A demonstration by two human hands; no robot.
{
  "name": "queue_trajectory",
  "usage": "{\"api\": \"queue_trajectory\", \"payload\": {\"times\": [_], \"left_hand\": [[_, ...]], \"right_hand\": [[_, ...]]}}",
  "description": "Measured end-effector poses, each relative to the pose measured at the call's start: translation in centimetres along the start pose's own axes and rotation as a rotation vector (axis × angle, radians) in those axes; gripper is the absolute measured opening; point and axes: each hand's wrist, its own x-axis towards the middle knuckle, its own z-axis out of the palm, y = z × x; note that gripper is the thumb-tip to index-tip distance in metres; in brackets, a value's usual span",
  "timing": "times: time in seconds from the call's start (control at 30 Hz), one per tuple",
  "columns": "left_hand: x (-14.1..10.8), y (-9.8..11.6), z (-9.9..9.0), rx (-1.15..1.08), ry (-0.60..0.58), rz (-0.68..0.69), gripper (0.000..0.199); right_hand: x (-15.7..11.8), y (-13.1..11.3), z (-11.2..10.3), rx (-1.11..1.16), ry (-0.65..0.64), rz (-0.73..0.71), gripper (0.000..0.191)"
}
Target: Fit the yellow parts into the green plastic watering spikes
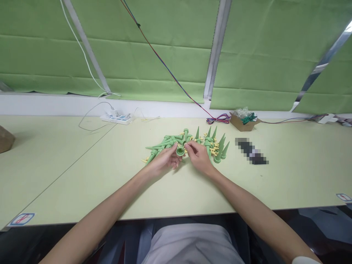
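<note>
My left hand (pixel 167 159) is closed around a green plastic watering spike (pixel 180 151), its round hollow end facing me. Just right of that opening, my right hand (pixel 200 155) has its thumb and fingertips pinched together close to the rim. What lies between those fingertips is too small to make out. Behind both hands is a loose pile of green watering spikes (pixel 161 143), several lying on their sides. On the right of the pile, some green cones (pixel 220 148) stand point up. Small yellow valves (pixel 214 149) are scattered among them.
A small cardboard box (pixel 243 124) with clear plastic and green pieces sits behind the pile, beside a coiled red-and-blue cable (pixel 218 119). A blurred-out dark object (pixel 251 151) lies to the right. A white power strip (pixel 117 118) is at the back left, and a brown object (pixel 5 139) at the far left.
</note>
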Motion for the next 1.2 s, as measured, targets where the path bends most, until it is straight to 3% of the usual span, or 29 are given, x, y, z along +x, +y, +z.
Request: {"api": "queue_trajectory", "payload": {"times": [0.17, 0.37, 0.5, 0.7, 0.93, 1.07, 1.2], "left_hand": [[-0.20, 0.01, 0.07, -0.058, -0.048, -0.006, 0.045], [-0.35, -0.19, -0.55, 0.332, -0.038, 0.201, 0.040], [-0.64, -0.10, -0.39, 0.610, 0.052, 0.336, 0.039], [-0.70, -0.20, 0.13, 0.800, 0.246, 0.545, 0.030], [-0.21, -0.82, -0.36, 0.845, 0.258, 0.666, 0.020], [-0.26, -0.75, -0.05, 0.810, 0.292, 0.661, 0.014], [-0.61, -0.35, 0.37, 0.749, 0.347, 0.615, 0.023]], "right_hand": [[0.01, -0.14, 0.01, -0.033, -0.028, -0.063, 0.029], [0.15, 0.40, 0.02, -0.097, -0.012, -0.071, 0.032], [0.14, 0.49, 0.00, -0.110, -0.037, -0.040, 0.031], [0.15, 0.29, -0.04, -0.114, -0.055, -0.022, 0.030], [0.22, 0.22, -0.06, -0.113, -0.049, 0.030, 0.033], [0.21, 0.15, -0.04, -0.091, -0.022, 0.044, 0.033], [0.24, 0.22, -0.15, -0.074, 0.037, 0.046, 0.034]]}}
